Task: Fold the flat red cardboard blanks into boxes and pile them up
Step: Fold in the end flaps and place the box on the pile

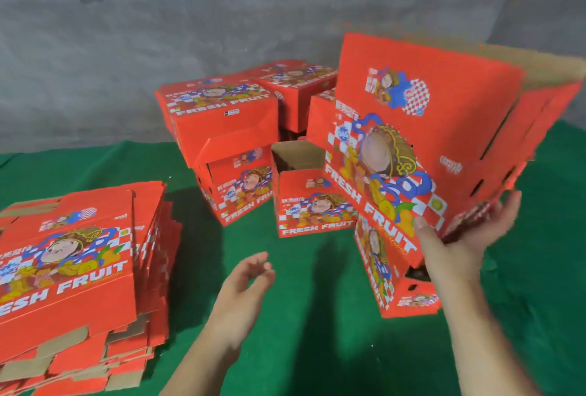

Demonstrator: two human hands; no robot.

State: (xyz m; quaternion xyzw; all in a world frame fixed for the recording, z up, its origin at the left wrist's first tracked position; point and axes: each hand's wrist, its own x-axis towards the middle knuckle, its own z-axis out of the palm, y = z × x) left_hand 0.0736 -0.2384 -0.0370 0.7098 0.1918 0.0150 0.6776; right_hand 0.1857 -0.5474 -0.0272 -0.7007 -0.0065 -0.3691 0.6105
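On the green felt-like floor covering (301, 348), under a rough grey wall (126, 62), folded boxes (241, 148) of glossy red printed cardboard pile up at centre. At left lies a ragged-edged stack of flat blanks (73, 268), brown corrugated flaps showing. The right hand (459, 243) grips the lower edge of a raised, tilted blank (428, 129). The left hand (244, 287) hangs free, fingers relaxed, over bare green.

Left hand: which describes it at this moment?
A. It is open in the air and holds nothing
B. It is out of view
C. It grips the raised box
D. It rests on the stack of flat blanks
A: the left hand hangs over the green surface with loose fingers, touching nothing, while the right hand holds the raised box.
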